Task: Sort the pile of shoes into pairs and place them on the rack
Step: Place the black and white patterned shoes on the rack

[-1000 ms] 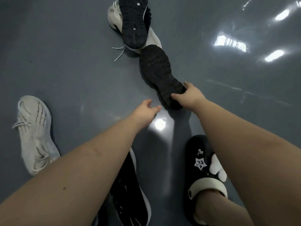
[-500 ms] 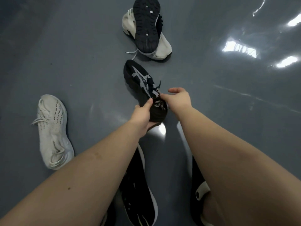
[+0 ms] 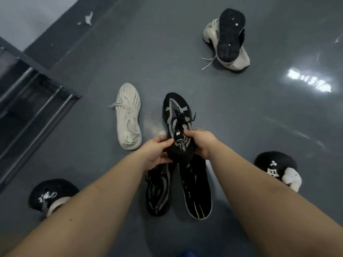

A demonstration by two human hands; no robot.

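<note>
Black sneaker (image 3: 176,119) with grey pattern hung toe-forward above the grey floor (image 3: 241,127), its heel pinched between left hand (image 3: 157,153) and right hand (image 3: 201,143). Beside it lay a white knit sneaker (image 3: 129,117); the rack (image 3: 35,101) stood far left.

Both your bare forearms reach forward and converge toward the middle of the view. Your left hand (image 3: 156,152) is curled, thumb on top and fingers wrapped underneath, gripping from the left. Your right hand (image 3: 201,140) mirrors it from the right, fingers folded over the top. The two hands sit close together, fingertips nearly meeting.
</note>
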